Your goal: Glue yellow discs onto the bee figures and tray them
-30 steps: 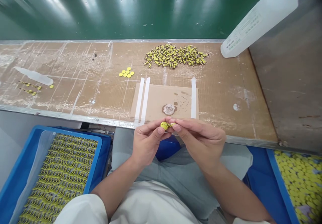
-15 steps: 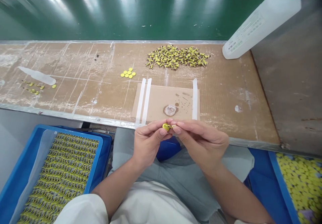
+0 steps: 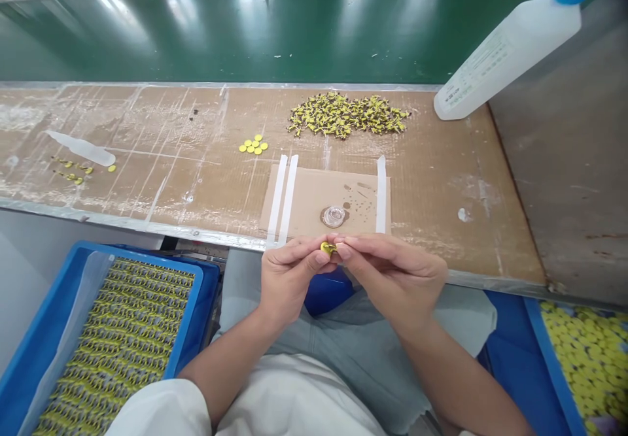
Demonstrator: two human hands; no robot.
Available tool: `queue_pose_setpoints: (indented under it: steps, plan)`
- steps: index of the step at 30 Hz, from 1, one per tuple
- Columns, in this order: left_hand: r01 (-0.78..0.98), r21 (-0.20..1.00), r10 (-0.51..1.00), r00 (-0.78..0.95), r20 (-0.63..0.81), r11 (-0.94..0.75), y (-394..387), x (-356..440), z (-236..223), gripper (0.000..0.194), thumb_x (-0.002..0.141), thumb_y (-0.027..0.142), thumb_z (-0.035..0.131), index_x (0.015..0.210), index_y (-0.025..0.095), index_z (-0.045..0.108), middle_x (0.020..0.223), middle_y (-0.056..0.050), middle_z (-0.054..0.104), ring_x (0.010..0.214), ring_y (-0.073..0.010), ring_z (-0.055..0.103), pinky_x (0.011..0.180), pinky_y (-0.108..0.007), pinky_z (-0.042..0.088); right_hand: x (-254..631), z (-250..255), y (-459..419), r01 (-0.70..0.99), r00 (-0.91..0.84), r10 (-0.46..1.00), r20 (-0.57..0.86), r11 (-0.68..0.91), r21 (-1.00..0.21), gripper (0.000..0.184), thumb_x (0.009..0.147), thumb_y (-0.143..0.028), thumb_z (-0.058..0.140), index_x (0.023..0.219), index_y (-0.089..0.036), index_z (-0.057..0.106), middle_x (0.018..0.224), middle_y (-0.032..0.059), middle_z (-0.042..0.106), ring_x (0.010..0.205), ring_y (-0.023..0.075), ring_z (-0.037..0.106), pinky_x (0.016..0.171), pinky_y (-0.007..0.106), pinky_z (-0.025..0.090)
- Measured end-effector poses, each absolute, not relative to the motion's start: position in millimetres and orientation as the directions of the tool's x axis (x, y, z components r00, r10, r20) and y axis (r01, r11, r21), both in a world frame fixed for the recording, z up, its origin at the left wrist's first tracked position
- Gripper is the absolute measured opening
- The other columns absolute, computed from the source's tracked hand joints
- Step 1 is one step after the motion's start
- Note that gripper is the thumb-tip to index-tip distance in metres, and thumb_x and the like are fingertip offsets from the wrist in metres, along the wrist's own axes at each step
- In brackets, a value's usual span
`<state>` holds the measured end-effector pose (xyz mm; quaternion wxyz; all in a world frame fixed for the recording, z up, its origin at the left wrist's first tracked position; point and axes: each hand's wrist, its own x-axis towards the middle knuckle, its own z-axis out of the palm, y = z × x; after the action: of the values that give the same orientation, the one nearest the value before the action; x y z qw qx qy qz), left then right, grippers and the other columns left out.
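Note:
My left hand (image 3: 292,280) and my right hand (image 3: 392,280) meet at their fingertips in front of the bench edge. Between them they pinch a small yellow disc component (image 3: 328,248), which is partly hidden by the fingers. Any leads on it are too small to make out. Just beyond the fingertips lies a cardboard sheet (image 3: 324,201) held by white tape strips (image 3: 288,199). A small round clear dish (image 3: 334,217) with brown stains around it sits on that sheet.
A heap of yellow leaded components (image 3: 348,115) and several loose yellow discs (image 3: 254,145) lie on the cardboard-covered bench (image 3: 186,187). Blue trays of yellow parts (image 3: 142,256) (image 3: 554,370) sit low at both sides. A white bottle with a blue cap (image 3: 507,57) lies at right, beyond it a green belt (image 3: 220,31).
The fingers now cover more of the yellow disc, and less of it shows. Both hands stay pinched together. The bench scene has shifted slightly in view.

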<state>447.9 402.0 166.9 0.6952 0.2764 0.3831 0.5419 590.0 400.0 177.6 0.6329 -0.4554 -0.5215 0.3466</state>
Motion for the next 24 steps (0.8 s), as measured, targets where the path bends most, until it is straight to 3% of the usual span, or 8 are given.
queue_pose_setpoints:
  steps: [9,16,24]
  plan:
    - [-0.473,0.852,0.974,0.092,-0.205,0.224,399.1,443.8,170.6,0.017,0.079,0.021,0.083,0.095,0.023,0.082,0.085,-0.003,0.076,0.072,-0.0105,0.073,0.065,-0.015,0.063,594.5,184.5,403.3,-0.071,0.118,0.952,0.283,0.292,-0.954,0.025,0.081,-0.010,0.081,0.095,-0.030,0.080,0.097,-0.0013,0.077,0.082,0.0200,0.075,0.074,0.029,0.067]
    - [-0.456,0.861,0.973,0.067,-0.221,0.227,398.2,444.6,171.2,0.016,0.078,0.023,0.084,0.094,0.023,0.083,0.082,-0.003,0.076,0.067,-0.0099,0.072,0.064,-0.015,0.062,598.0,184.7,406.5,-0.060,0.075,0.960,0.271,0.275,-0.959,0.022,0.082,-0.013,0.082,0.093,-0.032,0.080,0.096,-0.0015,0.077,0.088,0.0211,0.076,0.084,0.031,0.065]
    - [-0.449,0.864,0.972,0.047,-0.231,0.228,397.8,445.4,175.2,0.016,0.077,0.024,0.085,0.093,0.023,0.083,0.081,-0.004,0.077,0.065,-0.0112,0.072,0.062,-0.018,0.063,600.0,185.7,409.5,-0.068,0.047,0.956,0.291,0.294,-0.953,0.020,0.081,-0.014,0.082,0.092,-0.031,0.081,0.093,-0.0002,0.077,0.089,0.0234,0.076,0.084,0.034,0.066]
